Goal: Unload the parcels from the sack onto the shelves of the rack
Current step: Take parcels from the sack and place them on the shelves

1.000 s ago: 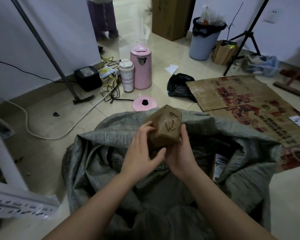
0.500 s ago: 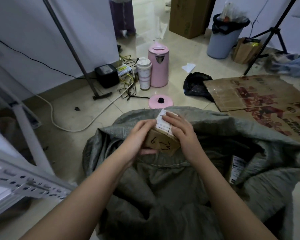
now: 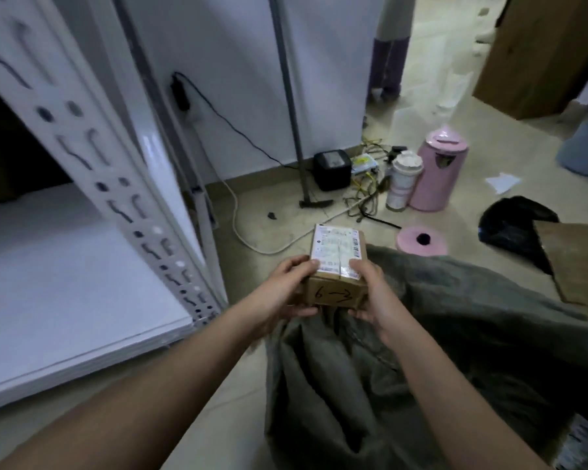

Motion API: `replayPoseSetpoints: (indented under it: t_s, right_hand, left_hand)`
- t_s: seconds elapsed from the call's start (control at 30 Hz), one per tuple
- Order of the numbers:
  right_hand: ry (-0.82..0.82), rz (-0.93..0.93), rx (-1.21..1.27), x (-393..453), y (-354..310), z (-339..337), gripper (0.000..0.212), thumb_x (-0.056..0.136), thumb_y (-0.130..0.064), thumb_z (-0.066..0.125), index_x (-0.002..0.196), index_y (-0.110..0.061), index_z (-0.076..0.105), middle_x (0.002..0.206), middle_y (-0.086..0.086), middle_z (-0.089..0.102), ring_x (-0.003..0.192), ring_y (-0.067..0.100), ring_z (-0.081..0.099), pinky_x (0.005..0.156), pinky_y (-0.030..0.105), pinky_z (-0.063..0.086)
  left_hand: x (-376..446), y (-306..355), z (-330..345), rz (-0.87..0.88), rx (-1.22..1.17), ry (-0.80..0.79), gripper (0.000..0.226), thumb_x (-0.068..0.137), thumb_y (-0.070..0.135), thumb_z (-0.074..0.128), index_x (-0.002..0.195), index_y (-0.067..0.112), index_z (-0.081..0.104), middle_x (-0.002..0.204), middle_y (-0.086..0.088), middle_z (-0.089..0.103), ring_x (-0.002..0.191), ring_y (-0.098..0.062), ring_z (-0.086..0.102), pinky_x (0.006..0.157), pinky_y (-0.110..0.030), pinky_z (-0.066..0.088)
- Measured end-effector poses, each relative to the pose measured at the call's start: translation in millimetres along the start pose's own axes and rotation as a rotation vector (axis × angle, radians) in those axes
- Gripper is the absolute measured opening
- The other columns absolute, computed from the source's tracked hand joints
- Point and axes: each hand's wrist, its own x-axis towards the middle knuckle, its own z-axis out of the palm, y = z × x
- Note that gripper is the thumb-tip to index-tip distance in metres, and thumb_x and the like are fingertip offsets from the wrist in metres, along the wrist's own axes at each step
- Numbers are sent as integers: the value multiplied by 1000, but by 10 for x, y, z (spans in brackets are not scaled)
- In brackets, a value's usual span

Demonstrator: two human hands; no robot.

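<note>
A small brown cardboard parcel (image 3: pixel 337 266) with a white shipping label on top and "6-3" written on its near side is held above the left rim of the grey sack (image 3: pixel 421 351). My left hand (image 3: pixel 287 290) grips its left side, thumb on the label. My right hand (image 3: pixel 374 293) grips its right side. The white metal rack (image 3: pixel 123 184) stands to the left, its perforated upright close by and a bare white shelf (image 3: pixel 65 283) at about hand height.
On the floor beyond the parcel lie a white cable (image 3: pixel 238 228), a pink kettle (image 3: pixel 437 171), a white tumbler (image 3: pixel 403 181), a pink lid (image 3: pixel 421 239), a black box (image 3: pixel 331 169) and a stand pole (image 3: pixel 291 106). Flattened cardboard (image 3: pixel 577 262) and a black bag (image 3: pixel 513 225) lie right.
The view has swung left, bringing the rack and its shelf into sight. The parcel has been turned label-up and carried left, from over the sack's middle to its left rim.
</note>
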Motion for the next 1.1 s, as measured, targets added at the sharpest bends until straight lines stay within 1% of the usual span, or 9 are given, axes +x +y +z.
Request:
replayPoseSetpoints:
  t_s: [0.17, 0.3, 0.4, 0.53, 0.63, 0.7, 0.83, 0.97, 1.1]
  right_hand:
    - [-45, 51, -39, -301, -245, 268, 41, 94, -40, 48, 132, -28, 41, 115, 8, 66, 85, 20, 62, 58, 28, 46]
    - [-160, 72, -52, -519, -268, 333, 53, 91, -35, 56, 139, -26, 37, 117, 7, 67, 100, 24, 65, 65, 34, 54]
    - [-182, 46, -99, -673, -204, 469, 57, 90, -34, 62, 139, -23, 33, 116, 5, 68, 103, 25, 66, 71, 42, 58]
    - [-133, -67, -136, -1048, -40, 809, 59, 90, -28, 64, 137, -29, 29, 116, 0, 67, 100, 23, 69, 80, 45, 57]
    - [-125, -91, -188, -1319, 18, 1041, 72, 85, -35, 70, 142, -31, 26, 117, -1, 67, 101, 23, 68, 84, 47, 56]
    - [-119, -80, -181, -1498, 15, 1246, 76, 84, -37, 71, 144, -28, 26, 118, 0, 66, 102, 24, 67, 76, 44, 57]
    - [-30, -118, -93, -1864, 41, 1734, 70, 88, -34, 67, 142, -22, 24, 123, 2, 58, 99, 22, 65, 55, 32, 56]
    - [24, -176, -86, -2120, 183, 2208, 58, 89, -34, 65, 131, -24, 27, 113, 0, 60, 86, 18, 67, 54, 33, 55]
    - [-26, -143, -149, -2136, 233, 2759, 49, 93, -37, 59, 130, -25, 31, 111, -3, 57, 91, 15, 61, 57, 30, 52]
  left_hand:
    - [-428, 307, -201, -42, 145, 27, 40, 92, 45, 55, 128, 29, 52, 119, -3, 59, 100, -19, 60, 60, -25, 55]
    - [-689, 278, -442, -2, 214, -16, 43, 90, 49, 55, 131, 35, 50, 126, -2, 57, 105, -19, 60, 60, -21, 52]
    - [-876, 164, -683, 67, 277, -88, 50, 87, 48, 61, 134, 39, 46, 128, 3, 58, 109, -17, 60, 66, -21, 53]
    - [-1202, 49, -1043, 156, 263, -147, 52, 87, 37, 67, 135, 38, 46, 121, 4, 63, 90, -10, 66, 80, -29, 56]
    - [-1462, 21, -1267, 178, 246, -178, 51, 88, 34, 66, 134, 36, 45, 116, 3, 65, 86, -10, 67, 86, -35, 56]
    - [-1646, 24, -1448, 181, 248, -186, 52, 87, 35, 66, 135, 34, 45, 115, 0, 66, 87, -11, 66, 83, -33, 57]
    - [-1977, 67, -1866, 173, 212, -187, 48, 86, 36, 67, 130, 29, 50, 107, -2, 66, 79, -14, 65, 81, -33, 58]
    - [-2234, 72, -2287, 122, 177, -207, 47, 84, 37, 69, 126, 27, 51, 113, -5, 65, 78, -16, 66, 73, -29, 56]
    - [-2432, 43, -2729, 103, 75, -50, 38, 85, 39, 68, 117, 22, 55, 105, -7, 67, 74, -20, 65, 75, -32, 57]
